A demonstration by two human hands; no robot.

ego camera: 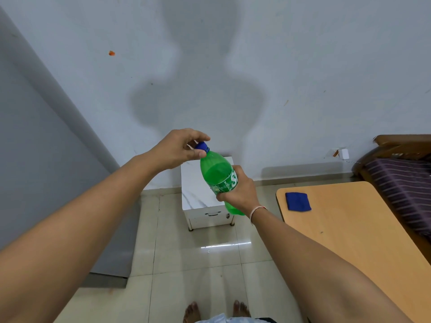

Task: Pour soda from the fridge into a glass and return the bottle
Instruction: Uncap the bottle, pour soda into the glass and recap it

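While gripped mid-air in front of body, green soda bottle (pixel 218 177) tilted, neck leaning up-left, base down-right. Right hand (pixel 241 191) wrapped tight round lower label section, thumb across front, bottom of bottle poking out below palm near wrist with thin bracelet (pixel 256 210). Left hand (pixel 178 148) closed on blue cap (pixel 202 146), fingertips pinched around it from above-left. Liquid level roughly at bottle shoulder. Behind bottle, small white cabinet (pixel 199 194) against wall. Wooden table (pixel 349 229) to right, blue cloth (pixel 298 201) lying near its far corner. Grey fridge side (pixel 46 159) at left. Bare feet (pixel 217 311) on tiled floor below.
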